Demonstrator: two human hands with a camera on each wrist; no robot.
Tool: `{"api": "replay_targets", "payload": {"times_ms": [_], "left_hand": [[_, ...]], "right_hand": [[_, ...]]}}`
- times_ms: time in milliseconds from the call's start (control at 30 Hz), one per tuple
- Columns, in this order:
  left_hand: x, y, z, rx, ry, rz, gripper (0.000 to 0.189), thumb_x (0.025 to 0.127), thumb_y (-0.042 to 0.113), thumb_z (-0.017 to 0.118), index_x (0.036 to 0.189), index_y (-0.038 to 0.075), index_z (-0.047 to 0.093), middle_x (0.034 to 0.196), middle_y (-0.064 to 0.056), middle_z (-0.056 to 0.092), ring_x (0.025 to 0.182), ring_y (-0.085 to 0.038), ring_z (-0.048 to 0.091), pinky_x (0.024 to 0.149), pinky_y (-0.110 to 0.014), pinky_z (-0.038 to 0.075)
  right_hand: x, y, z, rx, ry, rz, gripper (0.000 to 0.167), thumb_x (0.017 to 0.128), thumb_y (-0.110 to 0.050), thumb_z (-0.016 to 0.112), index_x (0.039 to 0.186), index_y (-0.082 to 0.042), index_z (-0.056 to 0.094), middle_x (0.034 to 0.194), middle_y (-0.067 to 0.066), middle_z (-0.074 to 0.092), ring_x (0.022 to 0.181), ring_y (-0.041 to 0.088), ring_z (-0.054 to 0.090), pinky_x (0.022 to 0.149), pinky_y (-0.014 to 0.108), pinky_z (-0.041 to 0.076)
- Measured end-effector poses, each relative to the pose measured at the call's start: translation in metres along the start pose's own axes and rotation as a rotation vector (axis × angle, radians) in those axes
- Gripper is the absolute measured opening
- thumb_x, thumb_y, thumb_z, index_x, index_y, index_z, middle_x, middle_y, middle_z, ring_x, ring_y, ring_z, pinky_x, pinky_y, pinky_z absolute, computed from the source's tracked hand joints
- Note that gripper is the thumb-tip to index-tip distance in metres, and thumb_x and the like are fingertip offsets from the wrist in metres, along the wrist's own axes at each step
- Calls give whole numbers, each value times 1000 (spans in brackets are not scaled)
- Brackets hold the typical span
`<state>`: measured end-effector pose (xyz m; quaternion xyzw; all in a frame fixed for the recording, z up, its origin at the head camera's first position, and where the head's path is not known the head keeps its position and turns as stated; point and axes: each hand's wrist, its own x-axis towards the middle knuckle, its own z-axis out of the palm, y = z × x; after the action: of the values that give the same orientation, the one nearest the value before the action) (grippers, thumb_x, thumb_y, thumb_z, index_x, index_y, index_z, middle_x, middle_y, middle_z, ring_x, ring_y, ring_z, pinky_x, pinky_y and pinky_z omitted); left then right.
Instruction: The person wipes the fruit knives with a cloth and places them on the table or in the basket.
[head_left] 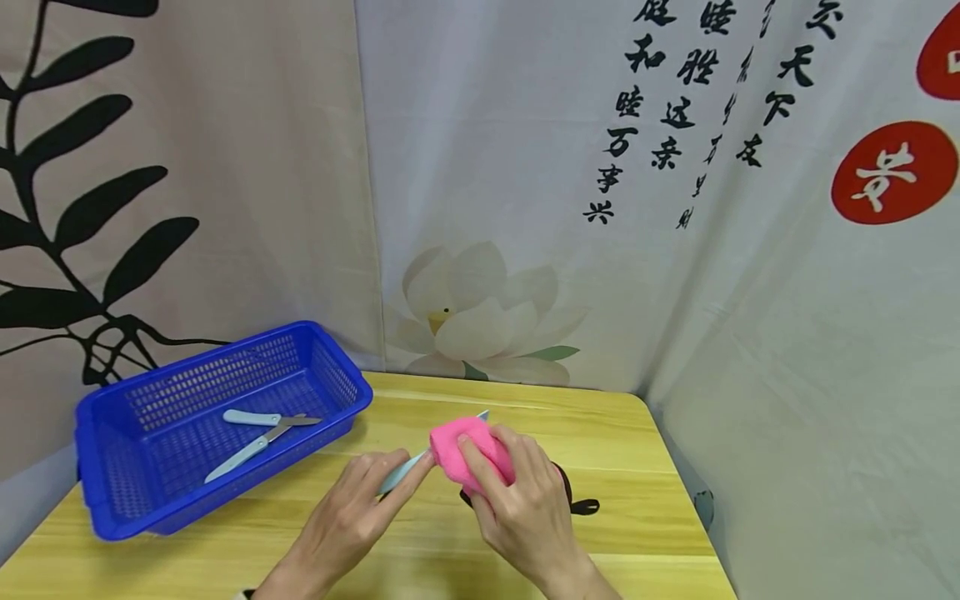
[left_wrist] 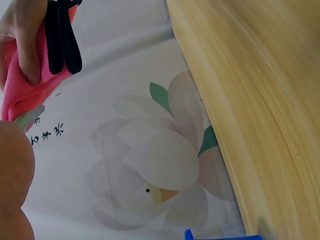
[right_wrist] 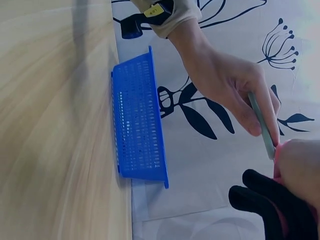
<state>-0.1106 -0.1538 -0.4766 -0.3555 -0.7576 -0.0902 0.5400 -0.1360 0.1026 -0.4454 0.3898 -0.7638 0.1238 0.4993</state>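
Observation:
My left hand [head_left: 348,504] grips the pale blue handle of a knife [head_left: 403,472], pointing up and away to the right. In my right hand [head_left: 528,504] is a bright pink cloth [head_left: 467,450], folded around the blade and pinched there. The tip of the blade pokes out beyond the cloth's far side. A black strap [head_left: 585,507] hangs from the cloth beside my right hand. In the right wrist view, the knife handle [right_wrist: 261,125] lies in the left hand's fingers and runs up to the cloth. Both hands are above the table.
On the left of the wooden table [head_left: 630,550] stands a blue plastic basket [right_wrist: 137,120] with perforated sides. Inside it lie two more knives with pale handles, one knife [head_left: 251,418] crossing the other knife [head_left: 242,458]. A printed curtain [head_left: 480,150] hangs behind the table.

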Motion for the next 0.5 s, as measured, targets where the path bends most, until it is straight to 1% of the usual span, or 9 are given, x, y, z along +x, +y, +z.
{"api": "replay_targets", "payload": {"times_ms": [100, 167, 333, 500], "left_hand": [[1, -1, 0, 8, 10, 6, 40, 122, 4, 41, 135, 5, 79, 112, -13, 72, 92, -23, 60, 75, -32, 52], [0, -1, 0, 9, 10, 5, 40, 122, 5, 41, 135, 6, 79, 112, -13, 72, 91, -23, 60, 75, -32, 52], [-2, 0, 0, 6, -15, -8, 41, 123, 7, 40, 137, 7, 79, 113, -12, 72, 91, -22, 58, 74, -31, 51], [-5, 0, 0, 8, -31, -15, 42, 123, 8, 39, 139, 8, 78, 113, -11, 72, 91, -22, 58, 74, -30, 51]], "right_hand": [[0, 5, 0, -17, -13, 14, 35, 112, -24, 57, 138, -16, 79, 127, 20, 71, 90, 27, 62, 69, 37, 61], [-1, 9, -1, -23, -27, 30, 35, 107, -23, 63, 138, -16, 79, 127, 21, 71, 88, 27, 61, 68, 36, 60], [-5, 22, -1, -42, -64, 81, 47, 92, -23, 78, 138, -16, 78, 128, 23, 70, 87, 28, 60, 67, 38, 59], [-11, 36, -1, -69, -98, 139, 56, 83, -18, 89, 138, -15, 78, 129, 24, 69, 90, 32, 64, 70, 44, 62]]}}
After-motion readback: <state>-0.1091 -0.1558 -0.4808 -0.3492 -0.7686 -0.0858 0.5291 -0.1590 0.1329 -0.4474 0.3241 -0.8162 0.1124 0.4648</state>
